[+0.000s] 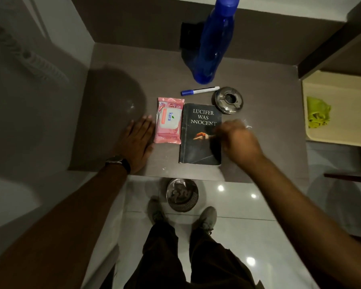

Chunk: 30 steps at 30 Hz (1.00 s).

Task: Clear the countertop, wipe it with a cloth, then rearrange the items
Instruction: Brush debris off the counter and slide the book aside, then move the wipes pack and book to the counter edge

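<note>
So from how things lie this looks like the rearranging stretch; the countertop (258,97) already carries a tidy cluster, and I'd use the book (200,138) as the anchor for everything. The pink wipes pack (168,120) lies flat just left of the book, nearly edge to edge with it; the blue marker (199,90) sits just beyond the book's top edge; the steel ashtray (227,100) touches or overlaps the book's top right corner, can't tell which; the blue bottle (213,44) stands further back past the marker. The left hand (137,140) lies flat and open on the counter just left of the wipes, gripping nothing; the right hand (236,138) is blurred at the book's right edge, fingers curled toward the cover, and I honestly can't tell if it's pinching anything. My take for doing this well: nudge the book by its edge rather than lifting it, so the ashtray doesn't get knocked; square the spine to the wipes pack; steady the wipes with the flat hand. The green cloth (318,112) sits in a cream tray (342,140) well right of the book.
</note>
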Available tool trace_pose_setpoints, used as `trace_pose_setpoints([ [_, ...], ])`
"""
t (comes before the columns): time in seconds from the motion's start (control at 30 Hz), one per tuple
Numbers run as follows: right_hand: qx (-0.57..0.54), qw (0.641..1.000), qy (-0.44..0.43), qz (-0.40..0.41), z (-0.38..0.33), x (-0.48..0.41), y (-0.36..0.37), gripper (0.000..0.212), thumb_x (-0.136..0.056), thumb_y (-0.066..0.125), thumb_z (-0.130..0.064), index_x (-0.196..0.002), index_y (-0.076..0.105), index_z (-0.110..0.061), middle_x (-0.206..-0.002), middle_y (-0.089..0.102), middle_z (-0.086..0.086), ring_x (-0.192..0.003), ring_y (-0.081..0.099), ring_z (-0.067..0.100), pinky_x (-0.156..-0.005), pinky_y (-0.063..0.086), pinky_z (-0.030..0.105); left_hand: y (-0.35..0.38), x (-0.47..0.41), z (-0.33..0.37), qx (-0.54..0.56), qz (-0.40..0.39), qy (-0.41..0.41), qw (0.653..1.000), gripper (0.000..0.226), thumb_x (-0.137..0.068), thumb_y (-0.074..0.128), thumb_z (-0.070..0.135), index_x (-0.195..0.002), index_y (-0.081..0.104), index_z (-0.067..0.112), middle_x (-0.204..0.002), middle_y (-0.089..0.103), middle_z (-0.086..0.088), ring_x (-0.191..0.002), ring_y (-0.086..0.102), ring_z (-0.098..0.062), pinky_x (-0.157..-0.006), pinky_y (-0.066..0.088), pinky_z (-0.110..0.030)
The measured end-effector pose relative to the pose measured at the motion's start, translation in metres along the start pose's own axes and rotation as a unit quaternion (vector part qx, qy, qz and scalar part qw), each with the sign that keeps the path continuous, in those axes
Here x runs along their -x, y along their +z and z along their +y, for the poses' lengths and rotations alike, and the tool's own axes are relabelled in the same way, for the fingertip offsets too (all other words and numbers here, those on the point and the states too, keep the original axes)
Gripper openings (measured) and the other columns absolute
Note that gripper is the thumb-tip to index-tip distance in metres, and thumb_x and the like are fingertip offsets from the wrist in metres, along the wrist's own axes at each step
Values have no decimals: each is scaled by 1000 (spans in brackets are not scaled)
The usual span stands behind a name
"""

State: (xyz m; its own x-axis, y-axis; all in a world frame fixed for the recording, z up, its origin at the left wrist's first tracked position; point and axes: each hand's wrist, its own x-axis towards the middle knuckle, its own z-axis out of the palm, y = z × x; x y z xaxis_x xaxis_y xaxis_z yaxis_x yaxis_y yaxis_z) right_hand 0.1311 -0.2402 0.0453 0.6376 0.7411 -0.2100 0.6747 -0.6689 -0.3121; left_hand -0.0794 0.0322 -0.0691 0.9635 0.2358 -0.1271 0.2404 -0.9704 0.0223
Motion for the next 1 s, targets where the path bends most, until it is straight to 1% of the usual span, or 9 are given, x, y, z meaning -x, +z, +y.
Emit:
trace_pose_setpoints([
  [0.07, 31, 998, 39, 46, 20, -31, -10, 42, -95, 65, -6, -135, 67, -16, -132, 64, 15, -119, 61, 35, -93, 56, 42, -2, -1, 0, -5, -3, 2, 1000, 71, -106, 15, 49, -167, 11, 14, -176, 8, -8, -165, 7, -26, -132, 14, -52],
  [0.13, 36, 995, 63, 71, 31, -51, -17, 44, -94, 67, -8, -138, 64, -10, -135, 63, 18, -125, 57, 38, -102, 53, 47, -3, -1, 1, -10, -4, 4, 1000, 71, -106, 17, 49, -167, 12, 14, -176, 9, -8, -165, 7, -26, -132, 14, -52],
  [0.27, 37, 992, 92, 82, 34, -63, -17, 52, -95, 72, -19, -144, 58, -9, -142, 56, 17, -131, 53, 37, -110, 49, 47, -2, 0, -1, -13, -1, 4, 1000, 70, -106, 17, 49, -167, 13, 15, -176, 11, -8, -164, 9, -26, -133, 14, -51],
  [0.37, 35, 989, 102, 100, 33, -59, -11, 51, -98, 70, -26, -144, 57, -10, -143, 54, 17, -132, 52, 36, -113, 47, 47, 0, -2, -1, -17, 7, -1, 1000, 70, -107, 15, 50, -167, 13, 15, -175, 13, -7, -164, 11, -26, -132, 14, -50],
  [0.43, 31, 988, 111, 100, 31, -58, -10, 48, -101, 67, -33, -142, 58, -10, -144, 53, 17, -133, 52, 36, -114, 46, 48, 1, -2, -1, -14, 9, -5, 1000, 71, -106, 8, 52, -167, 13, 15, -175, 13, -7, -164, 12, -26, -132, 16, -51],
  [0.53, 35, 987, 123, 99, 26, -57, -8, 48, -102, 65, -40, -140, 59, -11, -145, 53, 16, -134, 52, 35, -114, 47, 47, 3, -3, -2, -11, 6, -5, 1000, 72, -106, 6, 52, -167, 11, 15, -175, 13, -7, -164, 12, -26, -131, 19, -52],
  [0.8, 36, 985, 135, 102, 16, -59, 1, 50, -101, 65, -42, -144, 58, -17, -148, 53, 14, -137, 50, 34, -115, 47, 49, 4, -4, -3, -2, -4, -3, 1000, 72, -105, 5, 52, -167, 11, 16, -176, 11, -6, -164, 10, -26, -131, 18, -53],
  [0.9, 43, 985, 141, 88, 15, -64, 3, 58, -101, 66, -44, -152, 54, -20, -153, 49, 14, -141, 47, 35, -118, 44, 51, 3, -3, -2, -7, -7, -5, 1000, 72, -105, 12, 51, -167, 11, 15, -176, 9, -7, -164, 9, -26, -131, 18, -53],
  [1.0, 78, 985, 142, 60, 16, -69, -2, 58, -101, 67, -44, -152, 56, -18, -159, 45, 16, -145, 42, 37, -120, 39, 51, 2, -3, -1, -1, -8, -12, 1000, 74, -104, 22, 52, -168, 11, 15, -176, 7, -6, -164, 8, -25, -132, 17, -52],
])
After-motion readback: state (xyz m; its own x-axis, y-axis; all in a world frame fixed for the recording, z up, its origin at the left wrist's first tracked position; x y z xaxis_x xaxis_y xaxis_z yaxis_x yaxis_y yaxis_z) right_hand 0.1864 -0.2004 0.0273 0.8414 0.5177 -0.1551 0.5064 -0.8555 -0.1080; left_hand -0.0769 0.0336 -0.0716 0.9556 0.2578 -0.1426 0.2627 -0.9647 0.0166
